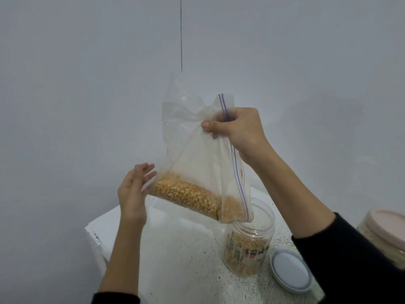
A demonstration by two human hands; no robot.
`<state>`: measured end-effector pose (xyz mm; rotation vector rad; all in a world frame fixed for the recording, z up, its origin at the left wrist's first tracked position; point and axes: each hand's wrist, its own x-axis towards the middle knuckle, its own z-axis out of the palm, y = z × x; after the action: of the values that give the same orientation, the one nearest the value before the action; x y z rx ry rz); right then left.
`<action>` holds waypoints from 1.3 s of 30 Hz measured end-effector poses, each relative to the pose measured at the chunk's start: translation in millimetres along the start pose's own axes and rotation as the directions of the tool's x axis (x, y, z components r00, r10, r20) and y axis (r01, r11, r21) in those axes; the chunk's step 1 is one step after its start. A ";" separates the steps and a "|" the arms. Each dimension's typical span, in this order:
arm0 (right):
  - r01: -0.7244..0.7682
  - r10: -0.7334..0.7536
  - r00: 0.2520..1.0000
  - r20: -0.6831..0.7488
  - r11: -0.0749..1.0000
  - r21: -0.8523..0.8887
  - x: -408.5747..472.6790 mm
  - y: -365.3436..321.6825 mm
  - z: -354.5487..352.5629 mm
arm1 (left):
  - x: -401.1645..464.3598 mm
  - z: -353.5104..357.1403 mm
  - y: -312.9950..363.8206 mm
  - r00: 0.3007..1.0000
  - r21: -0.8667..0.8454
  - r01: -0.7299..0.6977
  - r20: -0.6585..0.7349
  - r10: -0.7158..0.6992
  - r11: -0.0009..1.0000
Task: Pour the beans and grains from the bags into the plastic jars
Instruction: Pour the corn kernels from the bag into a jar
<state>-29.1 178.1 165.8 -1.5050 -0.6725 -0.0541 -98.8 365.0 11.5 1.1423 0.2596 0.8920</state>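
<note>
the pale grey wall (87, 84) fills most of what i see, with a thin dark line (181, 34) running straight down it to just above my bag. below it sits the white speckled countertop (186, 249), its far left corner cut against the wall. i hold the clear zip-lock bag (197, 154) up over that counter, tilted so its zip edge with the blue and red stripe runs down the right side and its lowest corner hangs at the mouth of the open jar. my right hand (238, 128) is clenched around the bunched upper part of the bag, thumb pointing left across the plastic, the dark sleeve covering my forearm. my left hand (133, 189) is flat and relaxed, fingers straight, its fingertips touching the lower left side of the bag, gripping nothing. yellow corn kernels (186, 196) lie in a band along the bag's bottom edge and gather in the low corner. the clear plastic jar (249, 238) stands upright on the counter beneath that corner, lid off, partly filled with the same kernels, a printed label on its side. at the right edge stands a second jar with a pink lid (385, 233), only partly in view. a round white lid (290, 269) lies flat on the counter just right of the open jar.
</note>
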 end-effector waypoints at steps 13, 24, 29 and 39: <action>0.015 -0.015 1.000 -0.004 1.000 0.018 -1.9 0.4 -4.5 | -36.3 53.4 -33.7 0.962 -0.642 0.272 0.174 -0.210 0.717; 0.006 -0.005 1.000 -0.015 0.999 0.033 -2.4 3.4 -20.5 | -35.4 69.2 -20.5 0.948 -0.679 0.312 0.174 -0.266 0.665; 0.047 -0.048 0.999 0.007 0.999 0.009 -1.7 5.8 -29.0 | -37.1 75.1 -13.3 0.943 -0.643 0.321 0.148 -0.299 0.695; 0.065 -0.062 0.998 -0.027 0.989 0.130 3.5 4.5 -51.0 | -33.7 72.2 -6.1 0.937 -0.660 0.296 0.060 -0.344 0.691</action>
<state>-5.2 132.8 167.3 -1.3551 -0.6928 -0.0742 -74.2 291.0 28.8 0.3739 0.1668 0.6228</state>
